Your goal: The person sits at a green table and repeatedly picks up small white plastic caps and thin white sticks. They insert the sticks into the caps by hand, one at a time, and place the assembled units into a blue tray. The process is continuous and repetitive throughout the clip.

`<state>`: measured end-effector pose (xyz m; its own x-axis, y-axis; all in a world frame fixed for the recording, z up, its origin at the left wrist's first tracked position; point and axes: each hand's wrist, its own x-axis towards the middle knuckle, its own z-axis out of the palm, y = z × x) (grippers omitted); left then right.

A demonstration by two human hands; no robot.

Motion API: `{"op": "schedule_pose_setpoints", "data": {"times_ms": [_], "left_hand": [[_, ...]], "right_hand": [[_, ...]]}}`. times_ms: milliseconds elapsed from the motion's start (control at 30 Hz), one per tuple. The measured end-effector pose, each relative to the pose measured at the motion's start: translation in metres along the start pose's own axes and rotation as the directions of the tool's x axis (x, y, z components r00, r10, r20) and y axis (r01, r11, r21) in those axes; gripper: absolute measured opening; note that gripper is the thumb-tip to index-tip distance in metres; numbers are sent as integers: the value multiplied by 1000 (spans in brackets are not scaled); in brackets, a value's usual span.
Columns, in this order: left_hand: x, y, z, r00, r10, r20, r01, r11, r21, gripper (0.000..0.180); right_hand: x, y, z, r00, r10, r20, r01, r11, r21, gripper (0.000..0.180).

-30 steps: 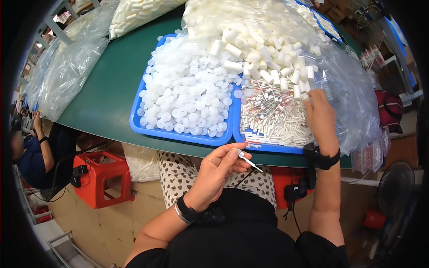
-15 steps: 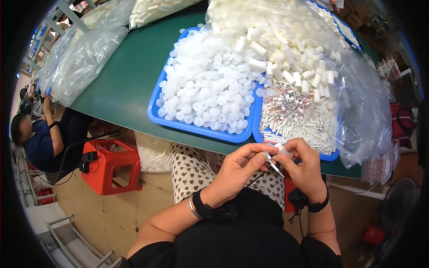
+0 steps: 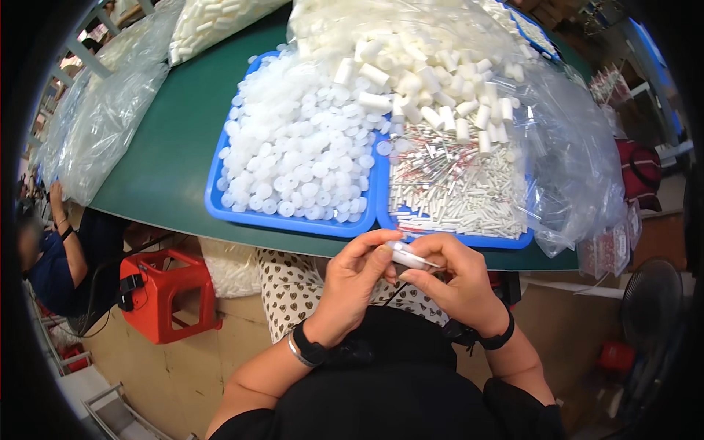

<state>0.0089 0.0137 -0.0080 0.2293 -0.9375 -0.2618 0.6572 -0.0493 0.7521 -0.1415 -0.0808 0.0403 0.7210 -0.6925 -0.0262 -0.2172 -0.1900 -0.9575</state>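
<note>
Just in front of the table edge, my two hands meet around a small white cylinder [image 3: 409, 257] with a thin pale stick at its right end. My left hand [image 3: 356, 277] pinches its left end between thumb and fingers. The fingers of my right hand [image 3: 456, 282] close around the stick end and partly hide it. Beyond my hands lies a blue tray [image 3: 282, 224] heaped with translucent white discs [image 3: 293, 165]. Beside it, a second blue tray [image 3: 484, 241] holds thin white sticks [image 3: 462, 198], some with red and metallic parts. White foam-like cylinders [image 3: 433, 88] spill from a clear bag behind.
Clear plastic bags lie on the green table [image 3: 176, 139], one crumpled bag [image 3: 568, 161] at right. A red stool [image 3: 165, 297] stands on the floor at left, near a seated person [image 3: 55, 257]. A dark fan [image 3: 651, 301] stands at right.
The white cylinder, earlier mostly covered by my fingers with a stick angled downward, now lies lengthwise between both hands. My head view has shifted, moving the table and trays leftward.
</note>
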Motion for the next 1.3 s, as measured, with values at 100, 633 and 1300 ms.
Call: {"op": "schedule_pose_setpoints", "data": {"times_ms": [100, 633, 1300], "left_hand": [[0, 3, 2, 999, 47, 11, -48, 989, 139, 27], [-1, 7, -6, 957, -161, 240, 210, 958, -194, 20], [1, 7, 0, 981, -169, 92, 178, 978, -111, 21]], "right_hand": [[1, 2, -7, 970, 212, 118, -239, 922, 304, 16], [1, 22, -136, 941, -86, -327, -304, 207, -930, 20], [-4, -12, -20, 939, -288, 187, 343, 792, -505, 27]]}}
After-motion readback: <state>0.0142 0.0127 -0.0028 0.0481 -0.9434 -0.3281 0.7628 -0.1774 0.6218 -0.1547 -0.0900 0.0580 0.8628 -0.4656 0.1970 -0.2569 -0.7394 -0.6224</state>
